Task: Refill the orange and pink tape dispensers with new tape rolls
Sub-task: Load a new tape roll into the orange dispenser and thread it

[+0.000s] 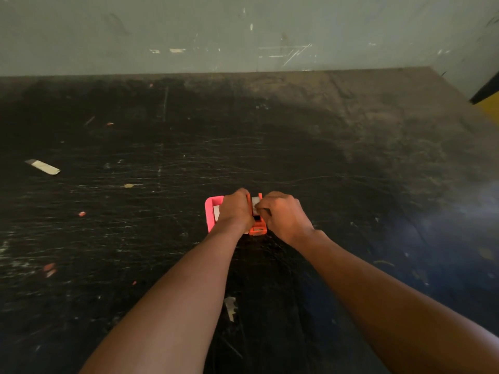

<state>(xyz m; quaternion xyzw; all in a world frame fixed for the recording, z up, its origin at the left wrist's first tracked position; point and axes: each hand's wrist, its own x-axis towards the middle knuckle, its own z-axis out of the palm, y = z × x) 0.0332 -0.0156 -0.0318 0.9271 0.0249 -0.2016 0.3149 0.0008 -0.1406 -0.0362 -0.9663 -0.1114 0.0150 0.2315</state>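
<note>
Scuffed black table (324, 157), boxy orange dispenser (258, 230), white tape (254, 202)

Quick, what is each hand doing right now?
Left hand: closed, gripping the orange dispenser.
Right hand: closed, pinching the white tape on that dispenser.

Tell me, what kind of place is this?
Probably a workshop or storeroom. The black table is scratched and littered with tape scraps, the grey wall behind is scuffed, and the left hand and right hand work on an orange tape dispenser beside a pink tape dispenser.
</note>
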